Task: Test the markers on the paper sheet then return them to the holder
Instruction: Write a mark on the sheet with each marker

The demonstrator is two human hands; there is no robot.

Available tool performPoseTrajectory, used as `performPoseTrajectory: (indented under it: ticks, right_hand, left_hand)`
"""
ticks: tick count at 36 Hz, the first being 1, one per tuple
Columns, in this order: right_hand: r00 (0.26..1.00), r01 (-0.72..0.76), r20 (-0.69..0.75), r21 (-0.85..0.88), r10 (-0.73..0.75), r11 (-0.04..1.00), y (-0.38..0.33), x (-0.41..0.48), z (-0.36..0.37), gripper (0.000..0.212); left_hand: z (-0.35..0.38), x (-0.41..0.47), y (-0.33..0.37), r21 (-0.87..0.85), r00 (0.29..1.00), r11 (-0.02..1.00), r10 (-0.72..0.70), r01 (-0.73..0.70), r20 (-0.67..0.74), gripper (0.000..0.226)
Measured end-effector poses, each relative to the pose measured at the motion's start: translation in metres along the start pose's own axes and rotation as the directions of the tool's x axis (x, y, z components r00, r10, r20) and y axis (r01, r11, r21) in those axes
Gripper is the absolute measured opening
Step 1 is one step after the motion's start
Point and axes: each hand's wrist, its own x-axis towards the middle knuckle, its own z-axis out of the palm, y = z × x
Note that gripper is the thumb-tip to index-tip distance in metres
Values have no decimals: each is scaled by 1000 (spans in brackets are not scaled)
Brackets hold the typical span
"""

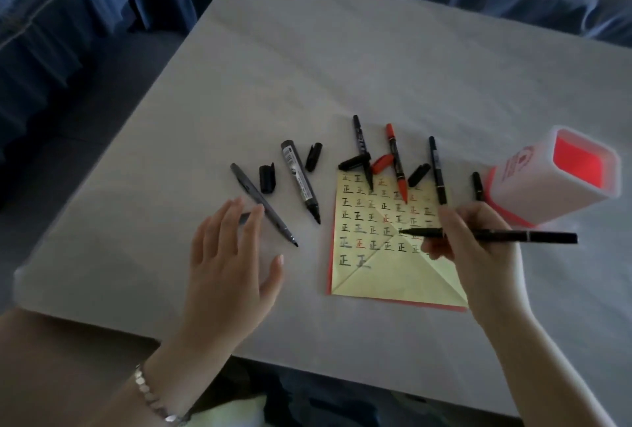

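A yellow paper sheet (386, 276) covered in rows of written marks lies on the grey table (307, 67). My right hand (478, 255) grips a thin black marker (533, 236), its tip over the sheet's middle. My left hand (229, 255) rests open and flat on the table, fingertips touching a grey pen (263, 209) and a small cap under them. Several uncapped markers lie around: a thick grey one (301, 180), a black one (363, 153), a red one (396, 163), another black one (437, 170). The white and red holder (533, 184) lies tipped at the right.
Loose caps lie among the markers: black ones (267, 178) (313, 157) (354, 162) (419, 174) and a red one (382, 164). A short black piece (478, 185) rests beside the holder. A blue sofa (68, 16) borders the table's far and left sides.
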Motion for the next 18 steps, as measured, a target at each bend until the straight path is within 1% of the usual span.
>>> performPoseTrajectory:
  ticks: [3, 6, 8, 10, 12, 15, 18]
  right_hand:
    - [1000, 5, -20, 44, -4, 999, 9, -14, -8, 17]
    - [1000, 13, -22, 8, -13, 1000, 19, -20, -7, 16]
    - [998, 13, -60, 6, -12, 1000, 22, -21, -5, 13]
    - [993, 11, -116, 41, -6, 999, 25, -20, -2, 14]
    - [986, 22, -167, 44, -14, 999, 28, -18, 2, 20]
    - [971, 46, -234, -1, -45, 999, 36, -16, 13, 34]
    - [955, 61, -286, -55, -74, 997, 45, -14, 25, 39]
  left_hand:
    - [-3, 2, 19, -85, 997, 993, 79, -79, -15, 56]
    - [4, 0, 44, -182, 980, 963, 199, -196, -6, 50]
    - [13, -5, 59, -221, 964, 941, 267, -255, 23, 48]
    - [20, -9, 70, -241, 954, 933, 291, -267, 69, 47]
    - [26, -10, 76, -238, 950, 934, 297, -268, 97, 46]
    - [32, -8, 79, -226, 946, 936, 301, -270, 119, 45]
    - [32, -6, 79, -228, 948, 941, 286, -250, 140, 46]
